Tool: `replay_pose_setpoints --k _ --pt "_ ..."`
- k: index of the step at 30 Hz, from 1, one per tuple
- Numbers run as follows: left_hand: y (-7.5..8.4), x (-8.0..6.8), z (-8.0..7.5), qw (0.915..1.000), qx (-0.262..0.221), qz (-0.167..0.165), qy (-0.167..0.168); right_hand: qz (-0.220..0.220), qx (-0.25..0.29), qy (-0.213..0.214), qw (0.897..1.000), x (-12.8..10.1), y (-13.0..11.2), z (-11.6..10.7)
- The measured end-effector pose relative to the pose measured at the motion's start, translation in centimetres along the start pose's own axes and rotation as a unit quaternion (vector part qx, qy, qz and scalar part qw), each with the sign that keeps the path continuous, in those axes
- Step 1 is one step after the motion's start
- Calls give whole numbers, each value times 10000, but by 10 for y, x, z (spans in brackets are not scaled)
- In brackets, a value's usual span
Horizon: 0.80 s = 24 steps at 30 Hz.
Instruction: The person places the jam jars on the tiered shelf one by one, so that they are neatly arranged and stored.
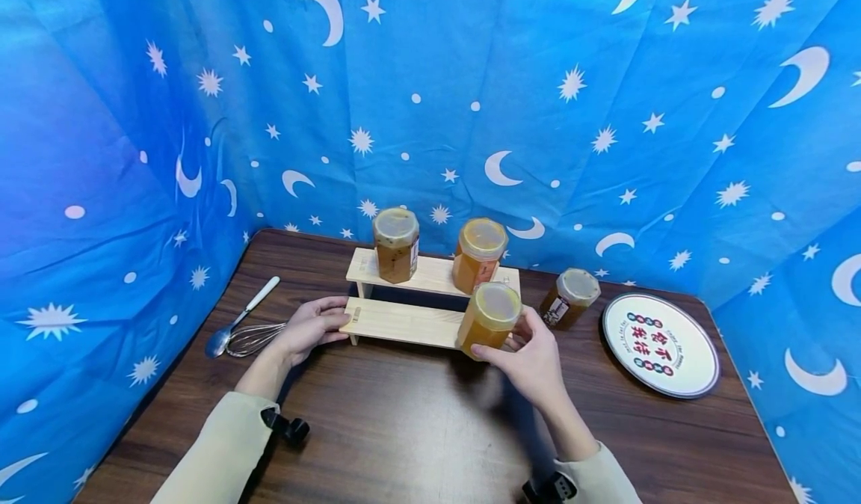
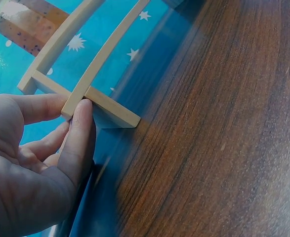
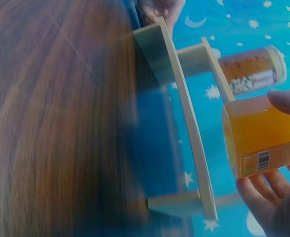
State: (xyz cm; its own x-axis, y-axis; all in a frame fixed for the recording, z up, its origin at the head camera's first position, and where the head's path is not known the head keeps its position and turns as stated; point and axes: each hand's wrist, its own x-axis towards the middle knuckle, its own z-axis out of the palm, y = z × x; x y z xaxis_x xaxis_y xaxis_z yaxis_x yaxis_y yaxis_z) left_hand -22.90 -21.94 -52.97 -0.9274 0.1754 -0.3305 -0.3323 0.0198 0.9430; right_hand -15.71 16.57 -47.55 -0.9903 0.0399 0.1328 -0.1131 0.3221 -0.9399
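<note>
A two-step wooden rack (image 1: 403,323) stands on the table. My left hand (image 1: 311,330) pinches the left end of its lower step between thumb and fingers, as the left wrist view shows. In my right hand (image 1: 534,358) is a hexagonal jar of amber-yellow honey (image 1: 489,321), its thumb and fingers on opposite sides. A gap shows between the jar's base (image 3: 231,140) and the lower step (image 3: 191,128) in the right wrist view. On the upper step sit a brown jar with dark specks (image 1: 397,250) at the left and an orange jar (image 1: 479,253) at the right.
Right of the rack, a dark amber jar (image 1: 570,298) stands on the table (image 1: 377,422) beside a white plate (image 1: 662,345) with a dark rim and red characters. A white-handled spoon (image 1: 242,315) and a wire whisk (image 1: 254,339) lie at the left. Blue cloth (image 1: 430,115) hangs behind.
</note>
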Motion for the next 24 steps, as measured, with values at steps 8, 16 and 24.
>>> replay_pose_setpoints --k 8,16,24 --pt "1 -1 0 10000 -34 -15 -2 -128 282 -157 9994 5 -5 30" --pt "-1 1 -1 10000 -15 9 2 -177 637 -330 9973 13 -10 62" --pt "-2 1 -1 10000 -7 50 -11 -275 626 -494 9964 20 -16 91"
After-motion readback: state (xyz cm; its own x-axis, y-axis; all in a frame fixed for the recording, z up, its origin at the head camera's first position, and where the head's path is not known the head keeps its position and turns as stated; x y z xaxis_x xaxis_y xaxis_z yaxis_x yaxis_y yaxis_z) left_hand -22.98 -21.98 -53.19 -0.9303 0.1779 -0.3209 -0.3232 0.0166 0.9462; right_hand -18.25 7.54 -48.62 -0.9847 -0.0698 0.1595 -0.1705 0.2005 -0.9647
